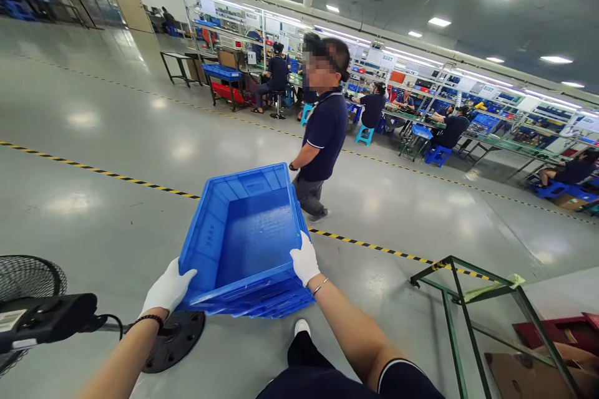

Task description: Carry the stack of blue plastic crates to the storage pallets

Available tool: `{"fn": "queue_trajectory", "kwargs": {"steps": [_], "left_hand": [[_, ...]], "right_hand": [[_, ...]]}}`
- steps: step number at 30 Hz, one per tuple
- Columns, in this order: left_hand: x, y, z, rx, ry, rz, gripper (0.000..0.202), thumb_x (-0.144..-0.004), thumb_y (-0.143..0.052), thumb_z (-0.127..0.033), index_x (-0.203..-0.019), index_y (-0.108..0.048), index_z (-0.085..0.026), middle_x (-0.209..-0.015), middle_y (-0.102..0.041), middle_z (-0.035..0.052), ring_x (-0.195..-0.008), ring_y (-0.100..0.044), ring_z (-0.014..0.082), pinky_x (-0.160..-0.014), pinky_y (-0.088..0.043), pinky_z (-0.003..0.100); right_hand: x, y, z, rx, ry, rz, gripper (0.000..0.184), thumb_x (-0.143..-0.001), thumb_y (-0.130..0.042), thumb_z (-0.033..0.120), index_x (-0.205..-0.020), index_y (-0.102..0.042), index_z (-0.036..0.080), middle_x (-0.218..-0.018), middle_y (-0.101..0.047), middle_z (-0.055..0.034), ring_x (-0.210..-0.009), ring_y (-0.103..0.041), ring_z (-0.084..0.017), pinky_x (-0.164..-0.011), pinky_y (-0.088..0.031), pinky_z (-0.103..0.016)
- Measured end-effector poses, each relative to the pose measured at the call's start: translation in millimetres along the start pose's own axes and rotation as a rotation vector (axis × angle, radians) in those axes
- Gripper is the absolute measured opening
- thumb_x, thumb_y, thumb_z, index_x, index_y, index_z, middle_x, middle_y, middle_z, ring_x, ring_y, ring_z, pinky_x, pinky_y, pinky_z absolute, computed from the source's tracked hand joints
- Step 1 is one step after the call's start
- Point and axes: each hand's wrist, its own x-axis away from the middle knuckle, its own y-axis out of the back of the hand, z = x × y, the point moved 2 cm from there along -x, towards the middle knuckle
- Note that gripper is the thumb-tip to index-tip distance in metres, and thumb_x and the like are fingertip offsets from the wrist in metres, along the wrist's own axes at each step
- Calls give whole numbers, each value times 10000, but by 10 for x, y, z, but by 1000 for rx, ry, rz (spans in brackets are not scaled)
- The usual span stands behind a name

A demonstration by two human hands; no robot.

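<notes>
Crates [248, 243], blue and nested in a stack, hang in front of you above the grey floor [93, 199]. Your left hand [167, 290] and right hand [304, 259], both gloved, grip the near corners. A person [322, 131] walks just beyond; a fan [28, 305] stands at your left.

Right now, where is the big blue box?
In the head view the blue box sits low in the middle, held up off the floor between the left hand and right hand, just in front of a person in a dark shirt.
</notes>
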Motion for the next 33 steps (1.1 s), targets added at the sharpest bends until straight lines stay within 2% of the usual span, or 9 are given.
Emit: {"fn": "queue_trajectory", "kwargs": {"steps": [3,6,9,13,17,20,25,29,33], "left_hand": [[22,66,-1,11,42,91,616,-977,-441,-383,-1505,-333,-86,-1379,-542,187,-1220,-557,356,-1014,-428,408],[62,146,21,45,67,91,595,-971,-442,-402,-1471,-406,-81,-1363,-558,176,-1215,-556,355,-1035,-415,412],[198,189,51,124,136,59,585,-979,-418,-446,-1431,-486,-80,-1386,-546,159,-1270,-517,341,-1087,-374,405],[483,151,78,283,265,-22,593,-962,-470,-406,-1450,-479,-69,-1416,-520,156,-1316,-481,325,-1114,-360,388],[573,71,124,374,278,-47,570,-923,-543,-332,-1435,-505,-85,-1362,-570,143,-1269,-526,311,-1094,-392,377],[470,35,192,389,263,-55,560,-896,-564,-316,-1403,-539,-80,-1301,-609,155,-1223,-556,325,-1074,-417,403],[214,20,216,420,208,-121,578,-885,-532,-346,-1387,-553,-61,-1287,-614,169,-1214,-560,339,-1080,-425,434],[-25,-3,100,433,202,-123,580,-877,-531,-350,-1384,-554,-70,-1276,-621,158,-1210,-564,323,-1080,-424,403],[-265,33,-122,400,213,-97,564,-892,-520,-330,-1389,-543,-65,-1278,-618,161,-1209,-561,327,-1065,-427,399]], "right_hand": [[1,-73,-16,-33,5,17,717,-722,-451,67,-1439,-440,65,-1308,-603,-112,-1176,-568,-237,-1070,-422,-335],[9,-167,-24,-46,3,19,714,-724,-455,68,-1438,-435,63,-1365,-559,-127,-1230,-531,-245,-1098,-394,-351],[30,-241,-18,-43,-3,8,711,-723,-456,60,-1434,-448,92,-1377,-555,-115,-1232,-535,-236,-1106,-387,-347],[62,-256,10,9,-25,-21,684,-737,-468,76,-1421,-473,93,-1408,-531,-120,-1288,-495,-240,-1144,-343,-350],[68,-235,67,10,-32,-11,680,-718,-450,52,-1394,-507,93,-1353,-581,-92,-1245,-533,-207,-1108,-385,-294],[49,-251,101,14,-20,-17,687,-716,-446,45,-1401,-492,57,-1339,-589,-103,-1215,-548,-200,-1079,-407,-267],[-91,-323,143,9,-8,-3,707,-718,-446,35,-1425,-465,43,-1354,-576,-118,-1207,-547,-216,-1079,-413,-295],[-371,-337,173,40,-44,-3,711,-731,-447,51,-1442,-441,30,-1407,-528,-137,-1270,-512,-216,-1116,-378,-295],[-742,-324,172,70,-45,1,724,-723,-452,79,-1447,-451,65,-1400,-535,-125,-1286,-506,-217,-1128,-368,-307]]}}
